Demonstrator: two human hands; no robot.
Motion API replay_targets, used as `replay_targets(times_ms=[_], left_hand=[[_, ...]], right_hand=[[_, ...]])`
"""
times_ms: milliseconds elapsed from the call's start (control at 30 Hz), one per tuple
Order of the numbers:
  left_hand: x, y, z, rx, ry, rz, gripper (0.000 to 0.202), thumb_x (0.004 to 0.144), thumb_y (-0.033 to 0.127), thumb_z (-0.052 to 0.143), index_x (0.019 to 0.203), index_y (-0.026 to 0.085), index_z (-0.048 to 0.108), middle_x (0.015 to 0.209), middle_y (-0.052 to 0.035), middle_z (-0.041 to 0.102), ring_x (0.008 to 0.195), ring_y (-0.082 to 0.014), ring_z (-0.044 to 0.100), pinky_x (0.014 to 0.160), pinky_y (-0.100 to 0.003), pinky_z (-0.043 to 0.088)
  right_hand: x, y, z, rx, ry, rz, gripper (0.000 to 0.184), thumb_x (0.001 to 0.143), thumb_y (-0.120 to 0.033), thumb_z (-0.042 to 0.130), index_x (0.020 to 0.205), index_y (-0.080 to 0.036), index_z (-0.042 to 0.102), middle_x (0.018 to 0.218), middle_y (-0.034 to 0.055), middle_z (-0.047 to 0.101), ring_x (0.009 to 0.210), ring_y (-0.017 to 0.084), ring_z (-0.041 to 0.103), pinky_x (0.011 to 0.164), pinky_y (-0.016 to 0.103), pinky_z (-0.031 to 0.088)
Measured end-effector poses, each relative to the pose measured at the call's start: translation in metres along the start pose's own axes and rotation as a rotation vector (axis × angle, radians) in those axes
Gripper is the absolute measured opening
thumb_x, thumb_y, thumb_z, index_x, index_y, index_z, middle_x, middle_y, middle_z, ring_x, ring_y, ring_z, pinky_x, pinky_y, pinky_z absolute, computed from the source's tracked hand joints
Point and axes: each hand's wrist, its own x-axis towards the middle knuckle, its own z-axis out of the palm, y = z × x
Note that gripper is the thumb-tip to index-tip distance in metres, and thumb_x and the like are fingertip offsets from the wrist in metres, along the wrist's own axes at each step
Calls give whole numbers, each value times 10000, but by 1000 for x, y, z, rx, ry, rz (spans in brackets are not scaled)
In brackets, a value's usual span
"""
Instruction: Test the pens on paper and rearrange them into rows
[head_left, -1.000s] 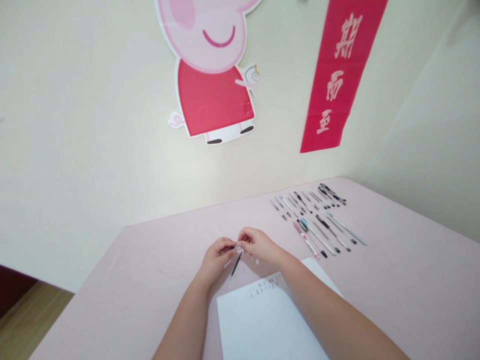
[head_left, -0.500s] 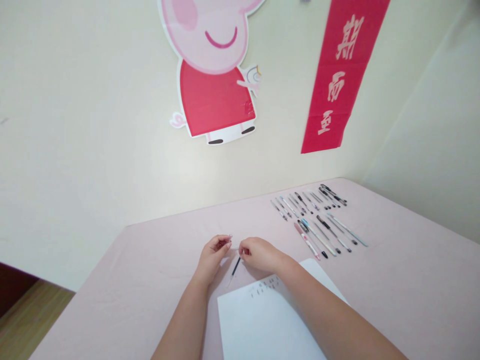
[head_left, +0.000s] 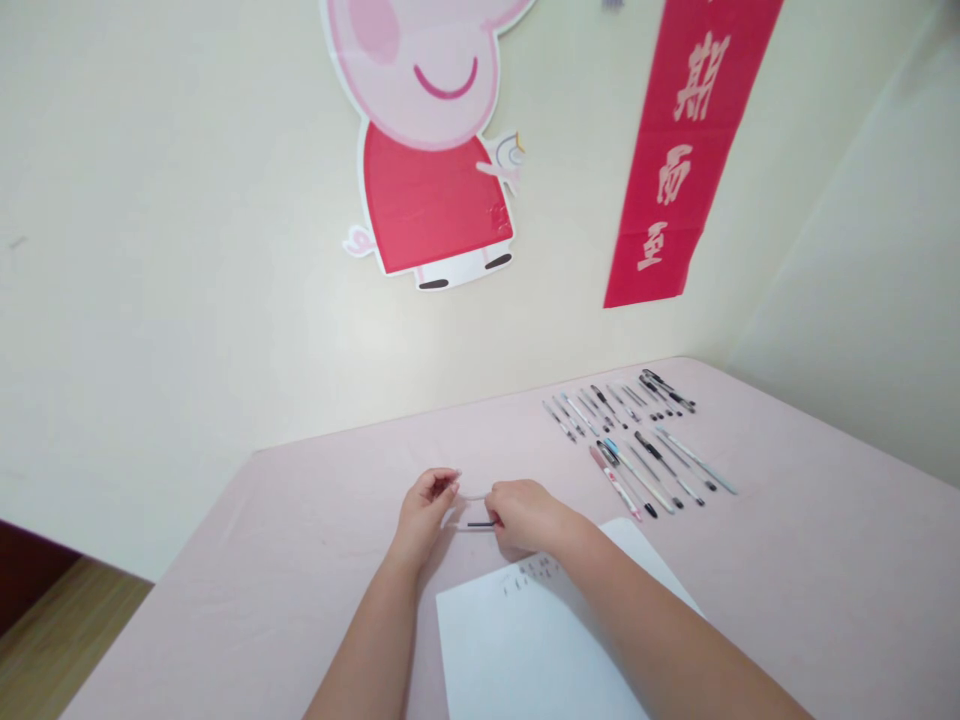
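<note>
My left hand [head_left: 426,510] pinches one end of a thin pale pen part [head_left: 472,497], whose other end reaches the fingers of my right hand [head_left: 521,512]. Curled closed, that right hand also grips a pen refill [head_left: 480,525], dark along its ink and clear towards the tip, which points left below the pale part. The fingers hide how the pieces end. A white sheet of paper [head_left: 517,640] with several small dark marks near its top edge lies below my right hand and forearm.
Two rows of pens and pen parts lie on the right of the pink table [head_left: 360,480], among them a pink pen [head_left: 615,480] and a black pen [head_left: 656,460]. Behind the table rises a wall with a pig cut-out [head_left: 435,200] and a red banner [head_left: 686,170].
The refill has swung from slanting down towards the paper to lying nearly level, pointing left. My right hand has moved slightly right, so the gap between the hands is wider.
</note>
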Motion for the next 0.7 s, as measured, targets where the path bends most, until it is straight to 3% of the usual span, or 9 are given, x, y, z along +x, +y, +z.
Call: replay_targets(times_ms=[167,300,700], left_hand=[[3,-2,-4,230,43,140,126,648,199,620,768,205,657,804,-35,630,809,-182,557,802,-327,410],[3,-2,-4,330,55,209,167,638,142,572,763,209,661,811,-34,627,824,-193,560,809,-328,412],[1,-2,-4,601,-111,391,166,729,138,516,828,197,637,859,-29,590,855,-165,551,793,-318,437]], right_hand=[[-8,19,-21,196,49,50,150,679,-159,531,736,-212,660,752,30,674,675,151,568,581,229,336],[-12,29,-35,266,110,91,157,692,-138,513,733,-199,652,765,25,676,699,140,562,610,220,336],[-9,31,-34,210,132,162,157,733,-170,517,768,-194,667,803,26,680,741,138,577,625,219,332]])
